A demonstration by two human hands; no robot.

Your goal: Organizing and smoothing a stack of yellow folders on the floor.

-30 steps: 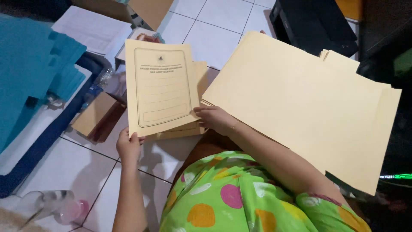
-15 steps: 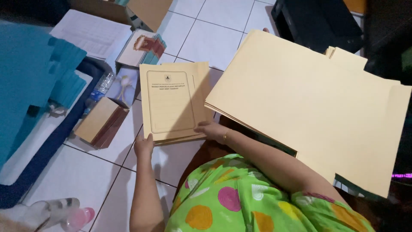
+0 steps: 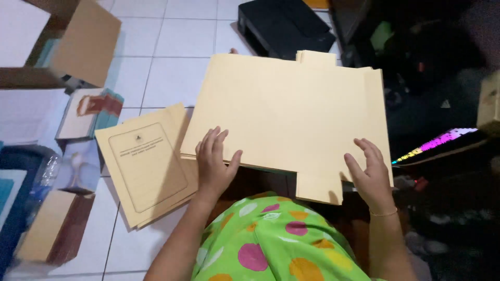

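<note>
Left hand (image 3: 215,164) lay flat, fingers spread, on the near-left edge of a stack of plain cream card sheets (image 3: 291,112); palm down, not gripping, thumb at the stack's edge. Right hand (image 3: 371,174) rested open on the near-right corner of the same stack, fingers slightly curled, thin bracelet at the wrist; no grasp. Stack sat over the person's lap, approx. level, w/ a tab sticking out at the near edge and another at the far edge. Just left of the stack, partly tucked under it, a smaller pile of printed folders (image 3: 146,164) lay on the white tile floor (image 3: 172,67), tilted. Further left: a booklet w/ a picture cover (image 3: 88,112), an open cardboard box (image 3: 86,44), a small brown box (image 3: 49,226). Black device (image 3: 284,26) beyond the stack's far edge. Green dotted clothing (image 3: 276,244) in the foreground.
</note>
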